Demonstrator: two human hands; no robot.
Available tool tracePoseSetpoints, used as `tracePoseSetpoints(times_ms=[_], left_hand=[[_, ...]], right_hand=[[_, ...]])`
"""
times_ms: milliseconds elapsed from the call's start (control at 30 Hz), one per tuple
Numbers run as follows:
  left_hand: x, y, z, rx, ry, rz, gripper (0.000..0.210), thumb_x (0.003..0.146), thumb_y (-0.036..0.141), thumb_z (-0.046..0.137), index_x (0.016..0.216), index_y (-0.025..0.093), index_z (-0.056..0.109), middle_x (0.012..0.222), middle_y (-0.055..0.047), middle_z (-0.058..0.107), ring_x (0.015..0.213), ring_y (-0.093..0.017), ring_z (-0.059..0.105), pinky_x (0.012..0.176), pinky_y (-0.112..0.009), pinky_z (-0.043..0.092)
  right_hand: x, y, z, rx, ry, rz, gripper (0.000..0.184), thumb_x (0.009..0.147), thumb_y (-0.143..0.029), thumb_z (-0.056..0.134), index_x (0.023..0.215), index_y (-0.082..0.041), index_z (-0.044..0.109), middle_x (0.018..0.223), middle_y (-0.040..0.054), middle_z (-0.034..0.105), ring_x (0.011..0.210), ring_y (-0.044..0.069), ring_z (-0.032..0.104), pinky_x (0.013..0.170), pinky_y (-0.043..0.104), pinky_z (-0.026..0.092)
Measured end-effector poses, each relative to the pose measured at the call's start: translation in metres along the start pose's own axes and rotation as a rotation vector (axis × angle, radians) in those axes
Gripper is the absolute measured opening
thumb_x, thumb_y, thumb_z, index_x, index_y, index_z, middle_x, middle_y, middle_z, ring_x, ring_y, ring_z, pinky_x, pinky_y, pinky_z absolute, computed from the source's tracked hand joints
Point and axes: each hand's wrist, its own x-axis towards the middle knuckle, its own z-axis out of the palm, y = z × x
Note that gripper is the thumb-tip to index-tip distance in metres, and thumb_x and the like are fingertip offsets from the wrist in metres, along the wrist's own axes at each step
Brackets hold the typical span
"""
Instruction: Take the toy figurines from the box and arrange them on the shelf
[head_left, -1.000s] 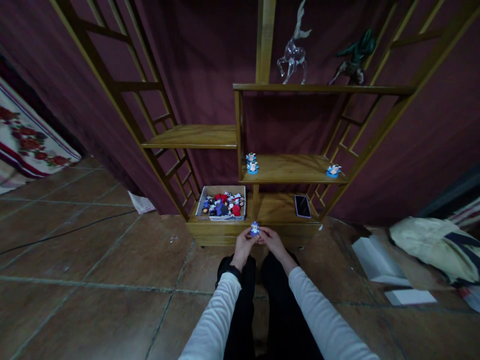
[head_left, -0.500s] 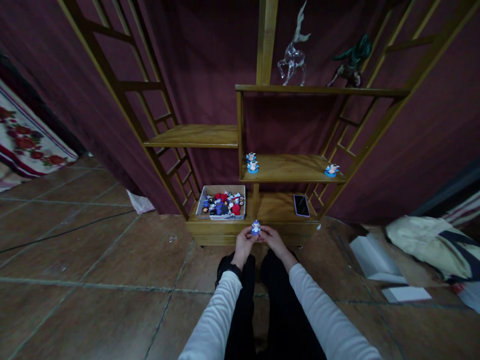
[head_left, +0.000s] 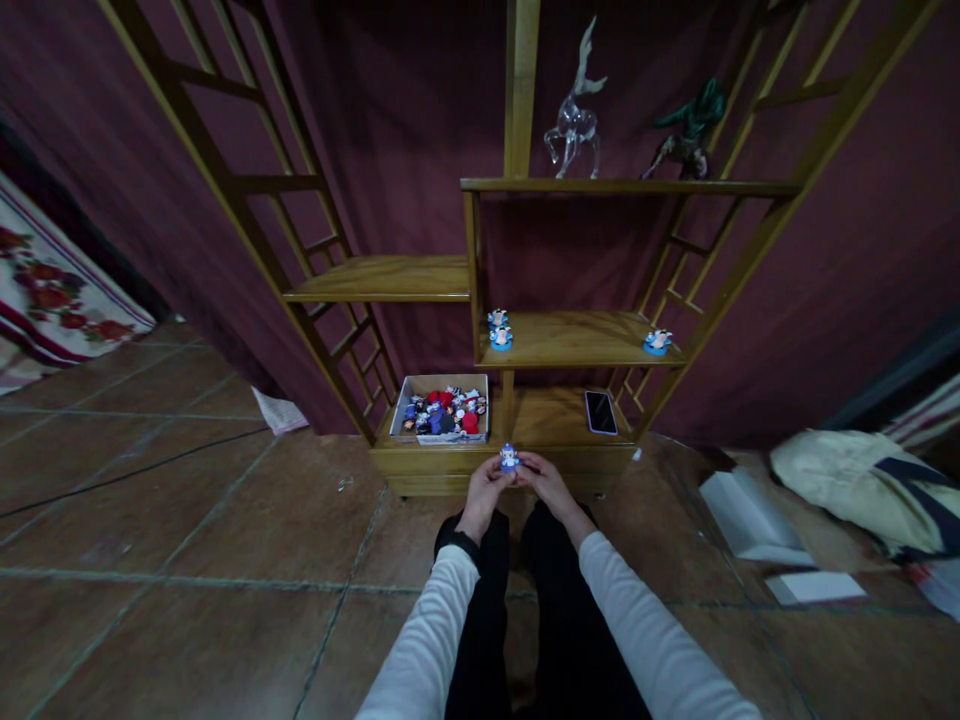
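Between my two hands, upright in front of the shelf's low base, is a small purple and white toy figurine (head_left: pixel 509 459). My left hand (head_left: pixel 486 488) grips it from the left, fingers closed at its base. From the other side my right hand (head_left: pixel 547 482) pinches it with closed fingers. Just beyond, on the bottom shelf, a cardboard box (head_left: pixel 400 408) is filled with several mixed figurines in red, purple, white and black. On the middle shelf, two blue and white figurines (head_left: pixel 501 338) stand at the left end, and a similar figurine (head_left: pixel 658 342) is at the right end.
A phone (head_left: pixel 601 412) lies on the bottom shelf at right. The top shelf (head_left: pixel 630 186) bears a clear horse statue (head_left: pixel 574 125) and a dark green statue (head_left: pixel 690 130). White boxes (head_left: pixel 754 515) and a cream bag (head_left: pixel 847 485) lie on the floor at right; a cable (head_left: pixel 150 468) runs at left.
The camera view has shifted slightly, so the shelves appear a little lower and further left. Both hands still hold the figurine in nearly the same place.
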Motion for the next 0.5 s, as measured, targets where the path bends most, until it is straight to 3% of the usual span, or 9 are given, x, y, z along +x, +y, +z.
tracePoseSetpoints(times_ms=[167,500], left_hand=[[-0.002,0.001,0.0,-0.029,-0.023,0.035,0.043,0.052,0.017,0.077,0.092,0.017,0.062,0.093,-0.005,0.066,0.076,-0.013,0.061,0.078,-0.029,0.045],[0.0018,-0.0038,0.0036,-0.022,-0.031,0.02,0.042,0.051,0.018,0.079,0.09,0.016,0.062,0.085,-0.005,0.068,0.078,-0.015,0.062,0.078,-0.029,0.046]], right_hand=[[0.0024,0.0029,-0.0041,-0.025,-0.014,-0.103,0.045,0.06,-0.035,0.072,0.103,-0.023,0.063,0.1,0.0056,0.069,0.094,0.022,0.063,0.089,0.04,0.046],[0.0048,0.0068,-0.0067,0.013,0.001,-0.07,0.041,0.06,-0.031,0.07,0.1,-0.022,0.064,0.098,0.0054,0.07,0.093,0.022,0.064,0.087,0.039,0.047]])
